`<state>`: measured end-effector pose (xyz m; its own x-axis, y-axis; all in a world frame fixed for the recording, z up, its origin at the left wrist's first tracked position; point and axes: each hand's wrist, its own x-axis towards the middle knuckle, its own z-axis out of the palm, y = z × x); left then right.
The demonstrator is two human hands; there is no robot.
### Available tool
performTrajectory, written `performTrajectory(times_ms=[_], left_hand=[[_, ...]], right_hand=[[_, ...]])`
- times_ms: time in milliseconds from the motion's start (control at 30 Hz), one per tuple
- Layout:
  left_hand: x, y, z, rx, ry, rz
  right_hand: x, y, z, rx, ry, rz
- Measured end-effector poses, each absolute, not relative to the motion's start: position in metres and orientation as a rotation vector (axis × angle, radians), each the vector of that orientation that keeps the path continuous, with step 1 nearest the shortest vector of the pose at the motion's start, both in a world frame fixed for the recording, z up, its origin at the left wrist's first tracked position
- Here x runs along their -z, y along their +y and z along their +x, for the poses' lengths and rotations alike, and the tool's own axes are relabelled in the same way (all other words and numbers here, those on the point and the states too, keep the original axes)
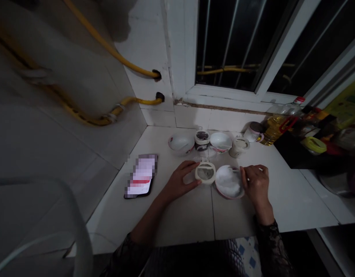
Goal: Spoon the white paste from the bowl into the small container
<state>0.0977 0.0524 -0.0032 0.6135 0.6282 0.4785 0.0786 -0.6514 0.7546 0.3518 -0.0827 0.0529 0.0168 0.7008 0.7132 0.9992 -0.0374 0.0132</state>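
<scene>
My left hand (181, 180) grips a small seasoning jar (205, 173) from its left side, thumb and fingers on the rim. The jar's clear lid (204, 154) is flipped up at the back, and something greyish-white shows inside. To its right stands a bowl (228, 186) holding white powder. At that bowl's right rim my right hand (256, 182) is closed in a pinch on the pale handle of a spoon (235, 170), whose tip lies over the powder. Just behind are another bowl (220, 141) and a jar with dark contents (202, 138).
A phone (141, 175) with a lit screen lies on the white tiled counter (183, 227), left. At the back stand a third bowl (181, 143), a lidded jar (240, 146) and a mug (253, 132). An oil bottle (277, 125) is farther right. Yellow pipes (108, 119) run along the wall.
</scene>
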Motion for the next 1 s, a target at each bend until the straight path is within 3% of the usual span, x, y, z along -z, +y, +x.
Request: performTrajectory(times_ms=[1000], left_hand=[[0.008, 0.054, 0.098, -1.013, 0.548, 2.123]], right_hand=[[-0.024, -0.071, 0.345, 0.165, -1.411, -1.831]])
